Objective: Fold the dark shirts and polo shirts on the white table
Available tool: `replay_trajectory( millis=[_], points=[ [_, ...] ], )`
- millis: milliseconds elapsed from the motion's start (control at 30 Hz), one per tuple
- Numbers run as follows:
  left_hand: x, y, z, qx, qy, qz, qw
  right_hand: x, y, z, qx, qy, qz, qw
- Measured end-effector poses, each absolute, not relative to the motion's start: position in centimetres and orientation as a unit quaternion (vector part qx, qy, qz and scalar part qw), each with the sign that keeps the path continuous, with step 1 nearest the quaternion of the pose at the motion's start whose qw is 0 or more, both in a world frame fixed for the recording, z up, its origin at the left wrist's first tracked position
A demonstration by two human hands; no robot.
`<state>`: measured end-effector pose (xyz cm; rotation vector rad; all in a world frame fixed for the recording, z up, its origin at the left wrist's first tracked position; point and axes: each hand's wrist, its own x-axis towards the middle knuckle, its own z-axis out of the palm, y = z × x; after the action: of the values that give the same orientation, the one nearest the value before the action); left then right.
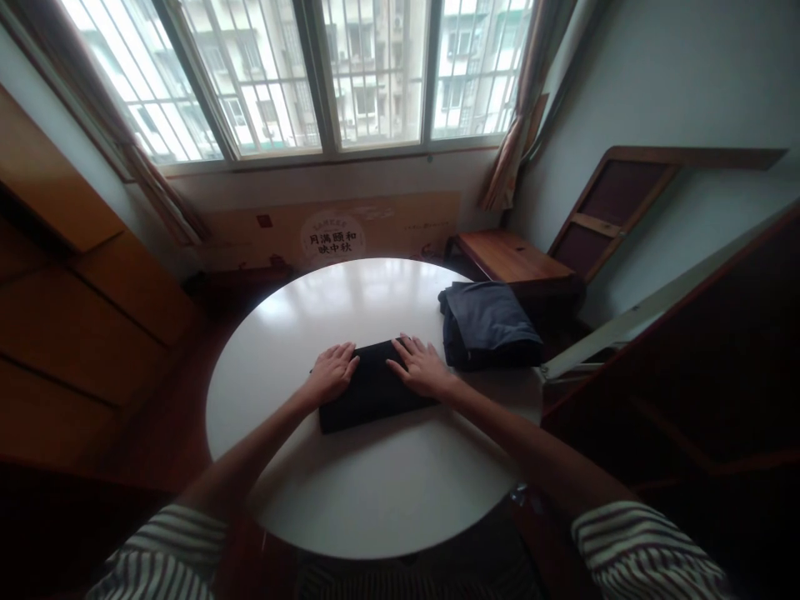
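Observation:
A piece of black cloth [378,392], folded into a flat rectangle, lies on the round white table [275,450]. Which garment it is, I cannot make out. My left hand [332,372] rests on its left end, palm down with the fingers stretched out. On the right part of the same cloth lies my right hand [422,365], its fingers spread flat. Neither hand grips anything. To the right of my right hand, a stack of folded dark clothes [491,325] sits near the table's right edge, apart from the cloth under my hands.
A low wooden table [512,254] stands behind on the right, with a wooden frame [616,208] leaning by the wall. Wooden cabinets [56,317] are at the left. Beneath the window is a printed cardboard panel [387,221]. A dark slanted panel [700,358] rises at the right.

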<state>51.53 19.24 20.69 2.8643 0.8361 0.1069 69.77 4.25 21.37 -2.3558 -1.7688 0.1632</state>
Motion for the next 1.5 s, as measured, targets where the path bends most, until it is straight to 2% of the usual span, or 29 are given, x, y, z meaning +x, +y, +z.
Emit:
replay_trajectory(
  millis=[167,300,433,500,567,667,733,800,900,967,1133,1233,1333,1500],
  points=[
    [50.7,20.3,23.1,0.939,0.320,0.038,0.124,69.6,1.1,24.0,-0.851,-0.510,0.057,0.112],
    [48.9,21.2,24.9,0.870,0.367,-0.043,0.327,70.5,-0.8,25.4,-0.832,-0.505,0.183,0.139],
    [46.0,19.5,25.3,0.773,0.367,-0.082,0.511,71.6,-1.4,25.0,-0.826,-0.484,0.215,0.193],
    [44.5,18.0,25.1,0.733,0.366,-0.039,0.573,71.5,-1.5,24.2,-0.800,-0.442,0.308,0.263],
    [43.2,16.6,24.7,0.691,0.375,0.007,0.618,70.8,-1.4,23.3,-0.750,-0.380,0.396,0.370],
    [42.0,14.9,24.2,0.631,0.395,0.025,0.668,69.3,-0.8,22.4,-0.692,-0.290,0.421,0.510],
    [41.7,13.8,24.1,0.602,0.391,0.020,0.696,68.3,-0.3,22.4,-0.655,-0.224,0.445,0.568],
    [41.6,12.7,24.3,0.588,0.378,0.029,0.715,67.7,0.0,22.8,-0.610,-0.186,0.504,0.582],
    [41.3,10.9,24.9,0.582,0.362,0.062,0.725,66.9,0.3,23.7,-0.573,-0.212,0.578,0.540],
    [41.0,9.8,25.5,0.597,0.349,0.088,0.717,66.2,0.2,24.0,-0.554,-0.248,0.591,0.532],
    [40.5,7.5,27.0,0.673,0.322,0.137,0.652,63.4,-0.3,22.9,-0.499,-0.292,0.577,0.577],
    [40.6,6.6,27.1,0.685,0.320,0.148,0.638,62.0,-0.7,21.6,-0.510,-0.291,0.552,0.592],
    [41.2,6.2,26.7,0.685,0.325,0.160,0.632,62.8,-1.4,22.0,-0.544,-0.304,0.476,0.620],
    [46.6,6.7,26.3,0.674,0.276,0.203,0.654,70.4,-2.1,27.5,-0.558,-0.316,0.325,0.695]
  ],
)
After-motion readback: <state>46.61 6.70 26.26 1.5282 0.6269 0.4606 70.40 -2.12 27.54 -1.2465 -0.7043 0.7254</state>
